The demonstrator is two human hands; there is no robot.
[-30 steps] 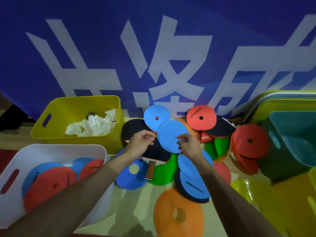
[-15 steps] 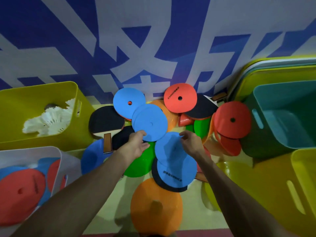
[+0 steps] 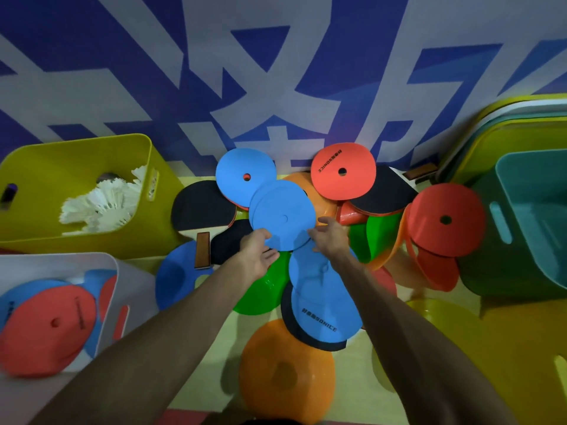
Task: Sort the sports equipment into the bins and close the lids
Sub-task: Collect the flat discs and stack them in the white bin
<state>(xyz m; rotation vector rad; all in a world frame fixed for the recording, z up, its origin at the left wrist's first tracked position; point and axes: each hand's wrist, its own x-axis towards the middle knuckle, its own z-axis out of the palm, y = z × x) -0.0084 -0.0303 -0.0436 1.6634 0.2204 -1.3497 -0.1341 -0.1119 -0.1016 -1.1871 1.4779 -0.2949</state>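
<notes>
Seemingly pinching with left hand at the near rim, merely touching with loosely spread right hand: blue disc, atop the floor pile (likely thin, light, bendy foam; best gripped at opposite edges).

A plain blue disc lies flat on top of the heap by the wall. My left hand pinches its near edge and my right hand touches its right edge. Around it overlap a holed blue disc, red discs, a green disc, an orange disc and black paddles. The yellow bin on my left holds white shuttlecocks. The white bin holds sorted discs, red and blue. The teal bin stands open on my right, with lids leaning behind it.
</notes>
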